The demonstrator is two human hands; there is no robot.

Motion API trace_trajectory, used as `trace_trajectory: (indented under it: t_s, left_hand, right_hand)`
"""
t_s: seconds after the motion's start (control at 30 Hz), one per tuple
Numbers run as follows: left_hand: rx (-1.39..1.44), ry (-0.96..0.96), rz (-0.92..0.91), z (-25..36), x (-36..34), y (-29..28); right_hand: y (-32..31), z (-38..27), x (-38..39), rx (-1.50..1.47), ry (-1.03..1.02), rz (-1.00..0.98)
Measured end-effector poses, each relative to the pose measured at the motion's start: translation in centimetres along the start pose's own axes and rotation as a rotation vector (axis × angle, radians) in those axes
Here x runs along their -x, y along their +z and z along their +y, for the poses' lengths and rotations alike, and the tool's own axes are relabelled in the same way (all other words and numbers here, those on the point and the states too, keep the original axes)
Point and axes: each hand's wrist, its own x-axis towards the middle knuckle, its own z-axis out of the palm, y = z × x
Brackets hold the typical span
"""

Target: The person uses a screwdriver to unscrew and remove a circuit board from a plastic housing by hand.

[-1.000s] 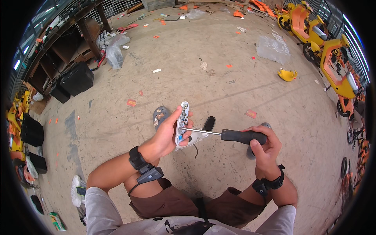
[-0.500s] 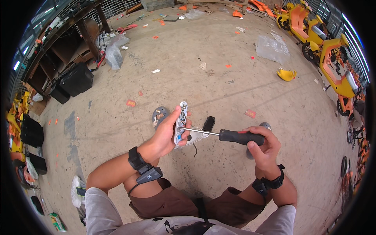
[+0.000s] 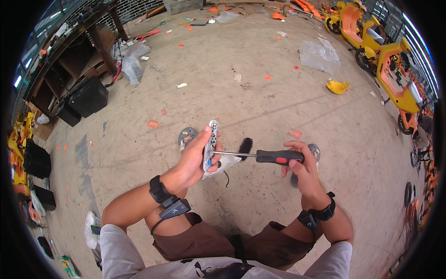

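Gripping: left hand (image 3: 193, 160) is wrapped around a narrow white part (image 3: 210, 145), held upright on edge in front of the person's knees, thumb on the near side and fingers behind it.
Driving tool: right hand (image 3: 302, 165) is closed around the black handle with a red spot of a screwdriver (image 3: 278, 157), which lies level and points to the person's left.
Contact: the screwdriver's metal shaft runs across the gap between the hands and its tip meets the lower half of the white part, just beside the left thumb.
White part detail: its facing edge shows a row of small dark and coloured spots; what they are is too small to tell.
Wrists: a black strap with a small black box sits on each forearm, the left one with a cable.
Beneath the hands: a pale shell piece (image 3: 225, 162) lies on the concrete floor (image 3: 241, 93), directly under the white part, with a thin dark wire beside it.
Nearby on the floor: a round grey disc (image 3: 186, 137) left of the white part, a black oblong piece (image 3: 245, 145) behind the shaft.
Further off: yellow scooters (image 3: 395, 69) at the right rim, a clear plastic bag (image 3: 318, 53), a yellow fragment (image 3: 337, 86), dark shelving (image 3: 74, 69) at the upper left.
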Motion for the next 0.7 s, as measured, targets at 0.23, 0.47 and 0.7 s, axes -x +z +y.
trace_trajectory:
  t_s: [0.23, 0.47, 0.7]
  left_hand:
    - [-0.013, 0.023, 0.035, 0.0, 0.2, 0.4]
    - [-0.017, 0.041, 0.024, 0.1, 0.2, 0.5]
    - [-0.017, 0.051, 0.057, -0.2, 0.1, 0.1]
  right_hand:
    - [-0.5, -0.7, -0.4, 0.031, 0.291, 0.035]
    - [-0.1, 0.5, -0.3, 0.024, 0.0, 0.067]
    - [-0.4, -0.5, -0.3, 0.029, 0.268, 0.001]
